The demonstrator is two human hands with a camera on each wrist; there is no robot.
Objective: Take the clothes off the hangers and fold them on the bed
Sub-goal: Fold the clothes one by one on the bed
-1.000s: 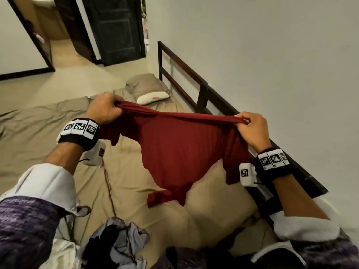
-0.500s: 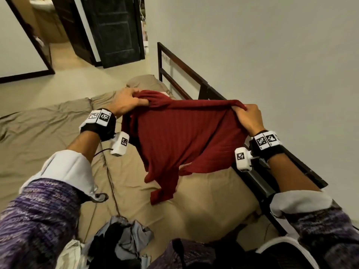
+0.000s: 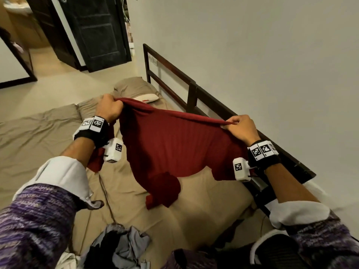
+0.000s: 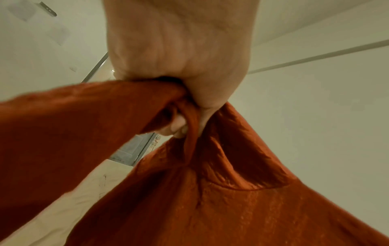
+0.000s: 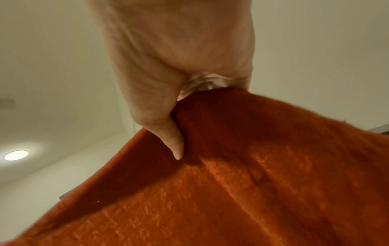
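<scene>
Hands [image 3: 108,109] [image 3: 240,127], red top [image 3: 174,148] stretched between

We see a red sweater [image 3: 174,148] of matt ribbed knit; wrinkled tan cloth sheet [image 3: 38,136]; dark, faintly glossy wood bed rail [image 3: 209,101] at two o'clock.

This is a bedroom in a home. A low bed [image 3: 48,136] with a rumpled tan sheet fills most of the head view, with a pillow [image 3: 132,87] at its far end. A dark wooden bed rail [image 3: 194,88] runs along a plain pale wall [image 3: 252,55]. Beyond the bed, a dark panelled door [image 3: 97,32] stands at the edge of a bare light floor [image 3: 64,82]. A heap of loose clothes [image 3: 118,247] lies on the near end. The right wrist view shows what seems a round ceiling light [image 5: 15,155].
</scene>
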